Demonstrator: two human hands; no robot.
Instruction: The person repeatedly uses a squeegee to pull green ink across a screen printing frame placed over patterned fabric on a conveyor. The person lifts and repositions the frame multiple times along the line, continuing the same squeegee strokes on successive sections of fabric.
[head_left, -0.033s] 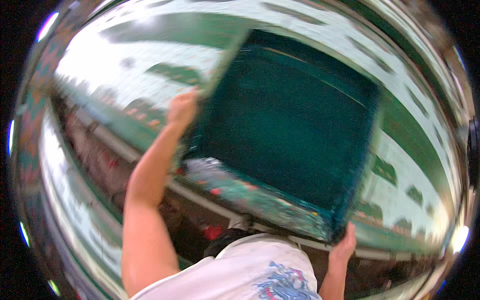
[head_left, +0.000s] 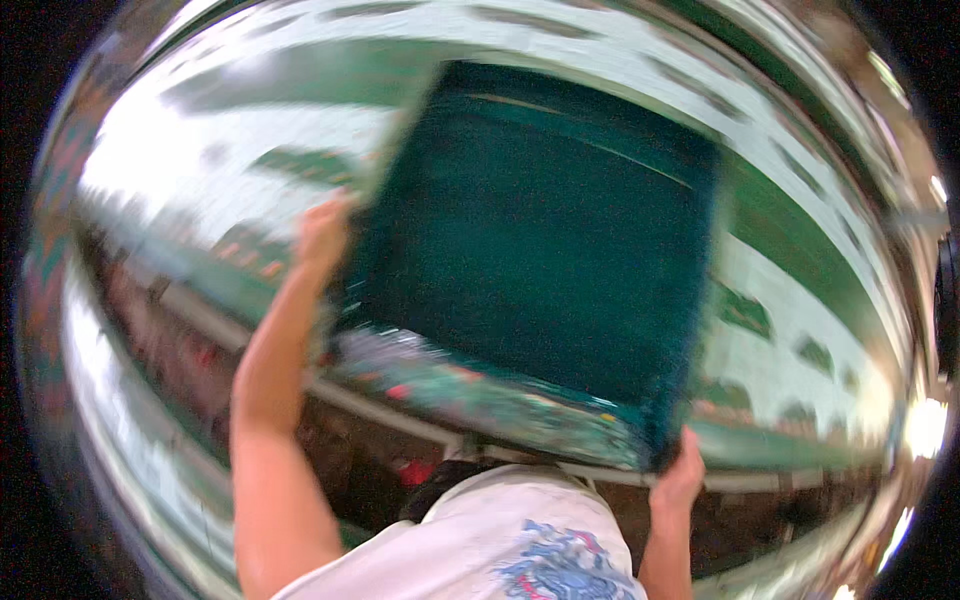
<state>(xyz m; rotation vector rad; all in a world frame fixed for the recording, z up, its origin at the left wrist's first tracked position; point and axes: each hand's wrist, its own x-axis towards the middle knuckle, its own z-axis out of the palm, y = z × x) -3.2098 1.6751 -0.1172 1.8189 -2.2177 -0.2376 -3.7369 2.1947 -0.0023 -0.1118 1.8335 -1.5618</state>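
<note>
A large rectangular printing screen (head_left: 530, 240), dark green inside a raised frame, spans the middle of the view. It is turned at an angle, its near right corner closest to me. My left hand (head_left: 324, 235) is closed on its left side. At the near right corner my right hand (head_left: 680, 472) grips the frame, fingers partly hidden behind it. The near outer side of the frame carries smeared red, white and green spots. Below and around it lies a pale sheet (head_left: 300, 130) bearing green printed shapes. Motion blurs the fine detail, and I cannot tell whether the screen touches the sheet.
A long table edge (head_left: 390, 412) with a light rail runs along my near side, above a dark brown floor (head_left: 360, 455). Another pale long surface (head_left: 125, 490) stands at the lower left. Bright lamps (head_left: 928, 428) glow at the right rim.
The screen and both hands sit a little further left in the view, and the tilt of the scene has lessened slightly. Both hands keep their hold.
</note>
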